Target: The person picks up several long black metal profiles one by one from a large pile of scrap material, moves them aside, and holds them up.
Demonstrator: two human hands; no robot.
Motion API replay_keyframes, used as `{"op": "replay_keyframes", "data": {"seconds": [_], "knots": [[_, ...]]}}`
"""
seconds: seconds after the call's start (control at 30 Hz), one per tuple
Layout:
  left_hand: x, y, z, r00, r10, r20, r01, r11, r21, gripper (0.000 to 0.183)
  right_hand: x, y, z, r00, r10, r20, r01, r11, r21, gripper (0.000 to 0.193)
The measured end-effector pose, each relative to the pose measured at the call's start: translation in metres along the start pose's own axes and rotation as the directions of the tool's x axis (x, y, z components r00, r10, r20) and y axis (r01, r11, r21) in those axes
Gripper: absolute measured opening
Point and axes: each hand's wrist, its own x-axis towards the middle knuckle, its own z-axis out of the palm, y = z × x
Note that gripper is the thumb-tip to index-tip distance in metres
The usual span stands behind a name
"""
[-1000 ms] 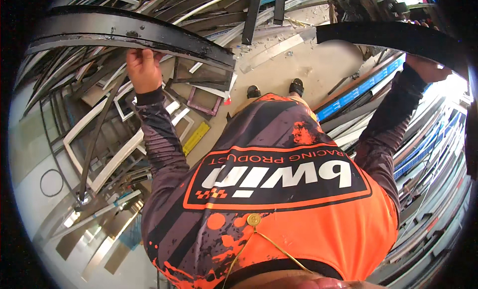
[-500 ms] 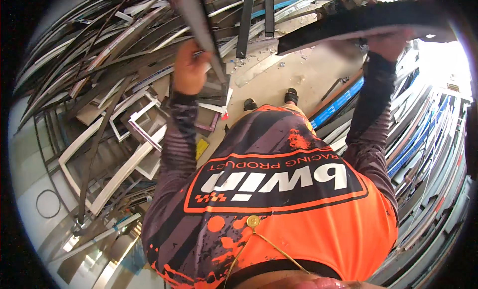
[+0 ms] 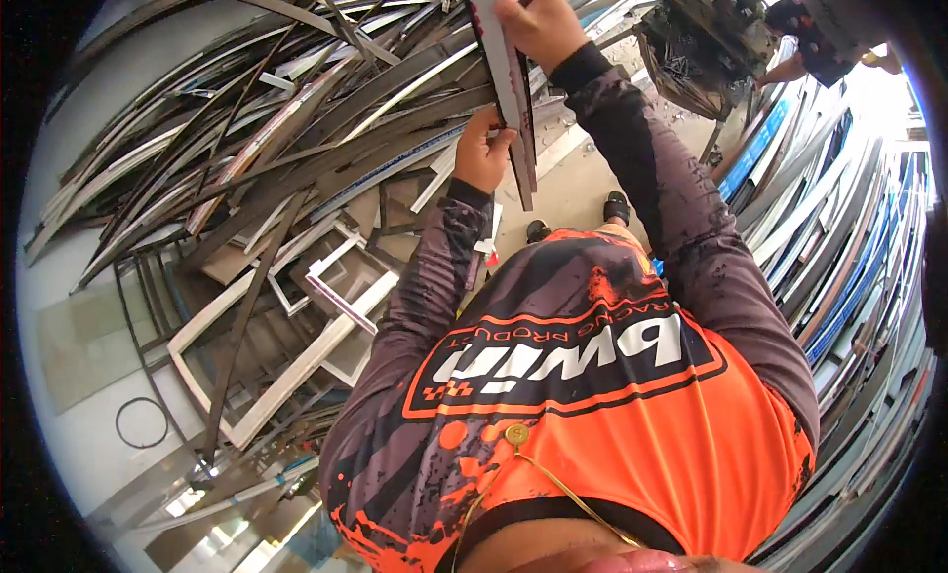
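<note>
Both of my hands are on long, narrow metal profile strips (image 3: 507,91), dark on the edges and silver-grey on the face, held close together in front of me. My left hand (image 3: 481,151) grips them near the lower end, with the thumb along the edge. Higher up, my right hand (image 3: 545,25) is closed around them from the right side. The strips' upper ends run out of the picture at the top. How many there are I cannot tell.
Piled profiles (image 3: 326,119) fill the left. White frames (image 3: 341,287) lie nearer, beside glass panes (image 3: 89,361). Racked lengths (image 3: 839,267) line the right. A dark, dirty machine (image 3: 706,50) stands at the upper right, next to a dark shape I cannot make out. Scraps litter the floor (image 3: 568,183).
My right hand has swung left from the far right with its dark strip, which now lies against the strip in my left hand. My view has shifted left too.
</note>
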Motion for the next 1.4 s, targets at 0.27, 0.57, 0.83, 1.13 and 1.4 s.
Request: {"op": "replay_keyframes", "data": {"seconds": [0.27,0.57,0.83,1.13,1.4], "knots": [[-0.001,0.034,0.002,0.926,-0.349,0.145,0.277,0.888,0.367,0.032,-0.005,-0.019,0.028,0.940,-0.257,0.227,0.307,0.926,-0.222,0.083],[-0.012,0.071,-0.085,0.917,-0.264,0.299,-0.145,0.478,0.866,0.056,-0.131,0.082,0.057,0.671,0.021,0.741,0.615,0.542,-0.573,0.059],[-0.040,-0.039,-0.003,0.662,-0.634,0.398,0.232,0.679,0.696,0.055,-0.180,0.147,-0.023,0.597,-0.062,0.800,0.635,0.647,-0.423,0.054],[-0.008,-0.103,0.106,0.541,-0.662,0.519,0.421,0.747,0.514,0.043,-0.178,0.348,-0.195,0.279,0.839,-0.466,-0.815,0.464,0.348,0.112],[0.031,-0.169,0.161,0.536,-0.701,0.471,0.427,0.706,0.565,0.041,-0.121,0.437,-0.231,0.404,0.795,-0.453,-0.784,0.556,0.275,0.058]]}}
